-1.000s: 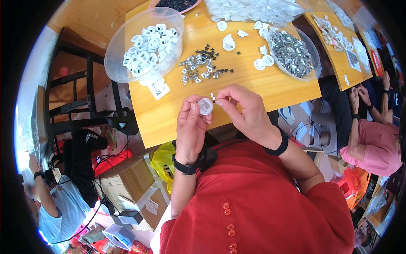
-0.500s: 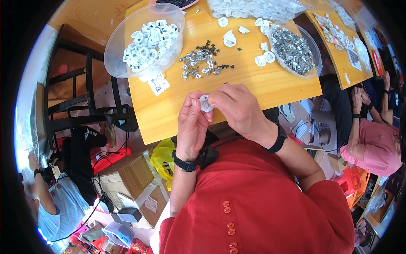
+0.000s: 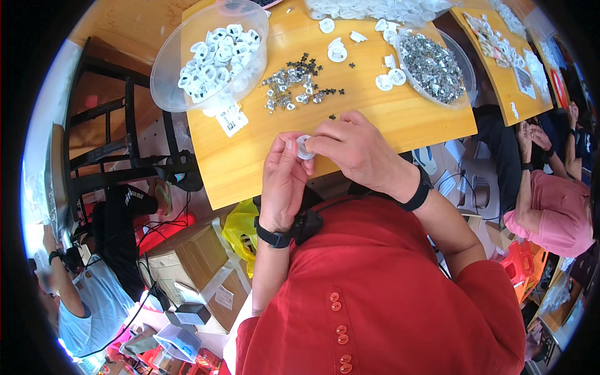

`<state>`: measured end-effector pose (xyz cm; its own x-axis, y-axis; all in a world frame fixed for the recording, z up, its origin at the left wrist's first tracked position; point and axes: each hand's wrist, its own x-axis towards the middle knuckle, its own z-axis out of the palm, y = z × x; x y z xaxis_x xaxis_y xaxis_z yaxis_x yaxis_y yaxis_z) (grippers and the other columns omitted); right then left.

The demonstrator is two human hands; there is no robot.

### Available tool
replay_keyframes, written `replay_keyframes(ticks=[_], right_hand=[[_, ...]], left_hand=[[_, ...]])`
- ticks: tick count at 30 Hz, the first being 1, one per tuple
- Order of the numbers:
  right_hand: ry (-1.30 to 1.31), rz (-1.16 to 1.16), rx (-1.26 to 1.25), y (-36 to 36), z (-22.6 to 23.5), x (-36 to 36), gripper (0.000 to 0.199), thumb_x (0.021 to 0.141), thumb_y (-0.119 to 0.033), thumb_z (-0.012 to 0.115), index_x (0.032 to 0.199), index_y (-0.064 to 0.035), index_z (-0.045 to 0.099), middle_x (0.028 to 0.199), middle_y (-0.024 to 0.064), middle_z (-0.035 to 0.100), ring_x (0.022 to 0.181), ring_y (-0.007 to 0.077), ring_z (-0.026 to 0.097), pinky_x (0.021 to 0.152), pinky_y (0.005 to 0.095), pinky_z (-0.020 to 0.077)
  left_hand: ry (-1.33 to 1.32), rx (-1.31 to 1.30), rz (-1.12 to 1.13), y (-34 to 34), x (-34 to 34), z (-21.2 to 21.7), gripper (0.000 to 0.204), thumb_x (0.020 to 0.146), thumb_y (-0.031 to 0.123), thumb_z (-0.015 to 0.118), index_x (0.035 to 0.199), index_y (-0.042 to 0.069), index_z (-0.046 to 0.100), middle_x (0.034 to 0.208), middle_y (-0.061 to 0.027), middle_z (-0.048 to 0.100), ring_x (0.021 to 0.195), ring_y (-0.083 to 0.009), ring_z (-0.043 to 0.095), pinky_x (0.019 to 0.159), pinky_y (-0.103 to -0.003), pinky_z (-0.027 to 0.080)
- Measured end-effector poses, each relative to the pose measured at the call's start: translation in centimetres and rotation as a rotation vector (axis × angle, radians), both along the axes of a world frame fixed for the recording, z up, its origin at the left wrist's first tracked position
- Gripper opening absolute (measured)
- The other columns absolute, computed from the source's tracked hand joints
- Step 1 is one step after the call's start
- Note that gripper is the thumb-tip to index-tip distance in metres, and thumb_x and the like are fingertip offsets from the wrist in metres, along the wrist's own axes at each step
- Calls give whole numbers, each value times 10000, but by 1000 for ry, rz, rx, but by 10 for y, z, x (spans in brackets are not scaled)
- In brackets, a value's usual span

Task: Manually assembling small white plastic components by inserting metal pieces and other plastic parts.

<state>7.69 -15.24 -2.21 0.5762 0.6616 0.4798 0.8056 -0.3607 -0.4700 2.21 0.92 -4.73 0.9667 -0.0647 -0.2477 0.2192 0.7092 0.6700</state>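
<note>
Between the fingertips of my left hand [image 3: 286, 178] is a small white round plastic part [image 3: 304, 147], held over the table's near edge. My right hand [image 3: 359, 153] is closed in a pinch at the right side of that part, its thumb and forefinger touching it. Whether a smaller piece sits under those fingertips is hidden. Just beyond my hands lies a loose pile of small shiny metal pieces [image 3: 284, 87] mixed with small black cross-shaped pieces [image 3: 306, 64]. One black piece [image 3: 332, 117] lies alone near my right knuckles.
A clear tub of white plastic parts [image 3: 219, 62] stands at the left, a clear tub of metal pieces [image 3: 434, 65] at the right. Several white parts [image 3: 337, 51] lie between them on the wooden table [image 3: 244, 172]. A bag of white parts [image 3: 381, 9] is at the back. People sit on both sides.
My right hand has shifted slightly right and its fingers now cover more of the white part's face. The view has moved a little; the tubs and piles look unchanged.
</note>
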Motion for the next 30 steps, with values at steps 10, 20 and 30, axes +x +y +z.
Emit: replay_keyframes(ticks=[10,20,30], right_hand=[[787,-199,384,12,-4,-12,107,823,-80,643,896,-7,617,711,96,620,549,148,595,502,278,444],[994,-256,690,29,-14,-9,89,842,-31,613,861,56,610,742,83,661,634,97,634,574,219,505],[1063,-262,762,32,-11,-13,83,847,-26,623,876,49,605,734,65,645,623,82,612,547,210,496]], left_hand=[[5,24,18,0,2,3,231,969,249,490,1035,32,534,848,-25,563,702,-97,493,648,-221,424],[-1,105,99,-8,2,11,208,944,151,521,1119,40,524,895,-2,556,728,-82,487,676,-208,419],[30,242,116,-11,2,11,197,941,101,488,1130,62,525,904,6,562,760,-67,502,686,-196,410]])
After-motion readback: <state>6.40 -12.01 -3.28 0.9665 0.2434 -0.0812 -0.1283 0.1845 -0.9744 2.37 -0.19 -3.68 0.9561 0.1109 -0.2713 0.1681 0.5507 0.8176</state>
